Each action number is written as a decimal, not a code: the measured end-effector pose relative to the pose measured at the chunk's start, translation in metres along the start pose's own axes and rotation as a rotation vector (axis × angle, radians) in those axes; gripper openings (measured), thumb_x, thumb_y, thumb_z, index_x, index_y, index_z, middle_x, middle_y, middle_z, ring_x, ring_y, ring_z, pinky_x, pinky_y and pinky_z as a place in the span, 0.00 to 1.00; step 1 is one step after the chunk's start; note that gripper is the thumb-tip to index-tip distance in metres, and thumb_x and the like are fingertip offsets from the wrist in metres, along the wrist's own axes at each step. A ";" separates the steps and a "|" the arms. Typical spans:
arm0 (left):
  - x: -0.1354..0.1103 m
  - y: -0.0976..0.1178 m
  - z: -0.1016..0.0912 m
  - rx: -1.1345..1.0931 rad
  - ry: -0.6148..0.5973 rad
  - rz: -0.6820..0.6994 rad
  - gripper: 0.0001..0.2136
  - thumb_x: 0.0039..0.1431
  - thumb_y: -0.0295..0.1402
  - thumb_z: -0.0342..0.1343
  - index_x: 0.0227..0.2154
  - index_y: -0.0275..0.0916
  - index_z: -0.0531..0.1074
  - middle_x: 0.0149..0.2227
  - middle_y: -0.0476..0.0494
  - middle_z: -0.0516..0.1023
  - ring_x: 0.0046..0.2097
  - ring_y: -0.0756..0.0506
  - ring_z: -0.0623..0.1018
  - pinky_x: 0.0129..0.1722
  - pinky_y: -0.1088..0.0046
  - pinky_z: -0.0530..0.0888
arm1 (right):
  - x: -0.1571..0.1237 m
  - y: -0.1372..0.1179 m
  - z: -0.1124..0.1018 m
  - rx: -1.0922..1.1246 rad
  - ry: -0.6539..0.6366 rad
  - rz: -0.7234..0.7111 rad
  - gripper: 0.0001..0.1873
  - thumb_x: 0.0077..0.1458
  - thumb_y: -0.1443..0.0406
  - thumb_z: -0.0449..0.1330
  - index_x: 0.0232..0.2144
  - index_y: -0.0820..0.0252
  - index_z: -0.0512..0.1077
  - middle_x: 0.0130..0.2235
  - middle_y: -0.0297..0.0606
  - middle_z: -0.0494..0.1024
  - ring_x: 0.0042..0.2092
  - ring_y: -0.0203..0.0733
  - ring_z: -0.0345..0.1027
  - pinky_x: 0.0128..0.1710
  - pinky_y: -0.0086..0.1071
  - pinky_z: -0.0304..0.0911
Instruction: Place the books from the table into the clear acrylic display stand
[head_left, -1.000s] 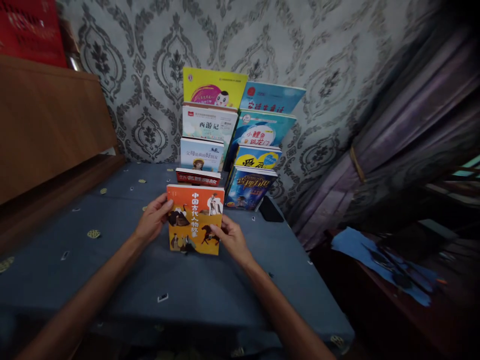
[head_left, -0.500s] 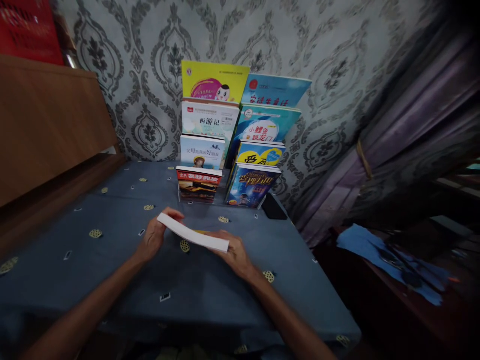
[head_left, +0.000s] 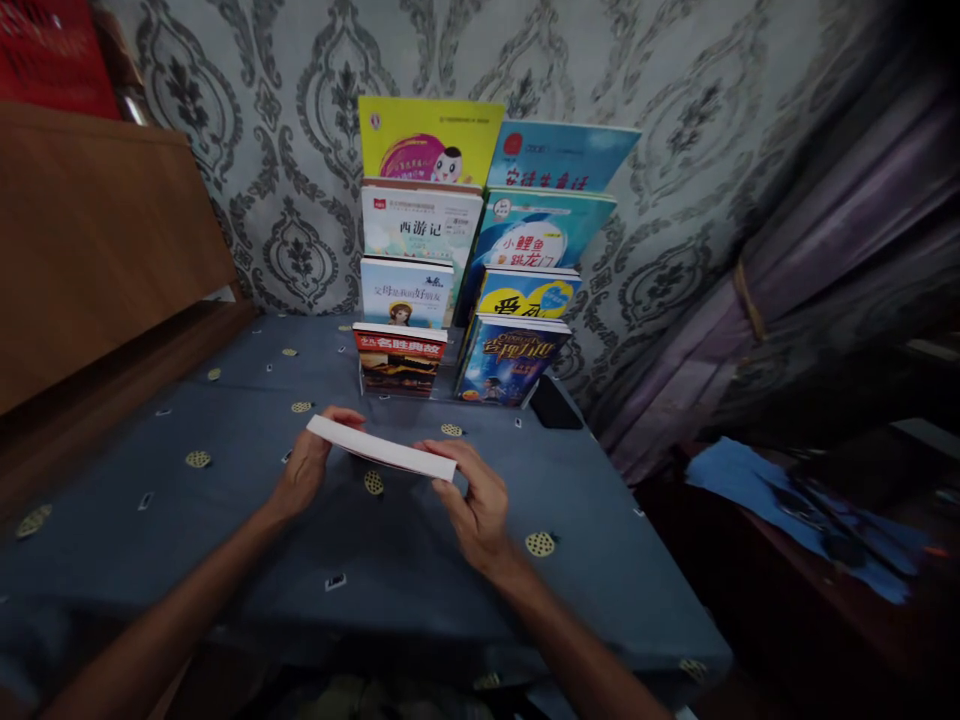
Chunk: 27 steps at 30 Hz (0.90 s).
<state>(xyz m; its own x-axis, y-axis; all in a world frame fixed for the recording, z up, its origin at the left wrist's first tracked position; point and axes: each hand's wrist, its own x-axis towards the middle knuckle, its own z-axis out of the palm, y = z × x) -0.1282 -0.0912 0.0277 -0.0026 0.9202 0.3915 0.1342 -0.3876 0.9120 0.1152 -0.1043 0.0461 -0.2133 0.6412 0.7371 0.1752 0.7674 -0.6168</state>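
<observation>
A book (head_left: 381, 449) is held edge-on above the table, its white page edges toward me and its cover hidden. My left hand (head_left: 306, 468) grips the left end, fingers over the far side. At the right end my right hand (head_left: 474, 498) is closed on it, thumb below and fingers above. Beyond the hands, two columns of books stand in a clear tiered rack. In front are a red-and-brown book (head_left: 399, 362) on the left and a dark blue book (head_left: 511, 362) on the right. Behind them rise a white book (head_left: 420, 225) and a yellow-green book (head_left: 431, 140).
A blue cloth with pineapple prints covers the table (head_left: 247, 440). Beside the rack lies a black phone-like object (head_left: 556, 404). A wooden cabinet (head_left: 105, 230) borders the left, a purple curtain (head_left: 697, 350) the right. Blue fabric (head_left: 795, 510) lies past the table's right edge.
The book has straightened from a bent shape. My right hand has shifted its hold, with the thumb now under the near edge. The view has shifted slightly.
</observation>
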 end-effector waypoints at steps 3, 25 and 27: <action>0.000 -0.001 0.001 -0.003 0.012 0.007 0.35 0.59 0.67 0.44 0.45 0.38 0.74 0.38 0.39 0.79 0.41 0.39 0.76 0.40 0.65 0.72 | 0.004 -0.010 0.002 0.051 0.064 -0.009 0.17 0.67 0.54 0.55 0.47 0.54 0.78 0.41 0.40 0.83 0.42 0.46 0.76 0.45 0.40 0.68; -0.006 -0.010 -0.024 0.362 -0.241 0.046 0.16 0.63 0.47 0.53 0.46 0.41 0.70 0.48 0.39 0.79 0.49 0.38 0.78 0.50 0.62 0.73 | -0.022 0.050 -0.002 -0.090 -0.224 0.078 0.20 0.68 0.62 0.52 0.61 0.53 0.67 0.55 0.45 0.77 0.57 0.48 0.71 0.58 0.45 0.67; -0.003 -0.009 -0.024 0.374 -0.257 0.064 0.16 0.63 0.46 0.52 0.45 0.41 0.71 0.47 0.39 0.79 0.48 0.38 0.78 0.49 0.62 0.73 | -0.023 0.052 -0.002 -0.091 -0.231 0.069 0.21 0.69 0.62 0.51 0.61 0.54 0.66 0.55 0.45 0.77 0.57 0.47 0.71 0.58 0.45 0.68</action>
<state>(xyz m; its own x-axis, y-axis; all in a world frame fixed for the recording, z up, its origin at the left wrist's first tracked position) -0.1529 -0.0922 0.0212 0.2572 0.8969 0.3598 0.4743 -0.4416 0.7616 0.1310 -0.0786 -0.0024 -0.4097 0.6828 0.6049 0.2804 0.7252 -0.6288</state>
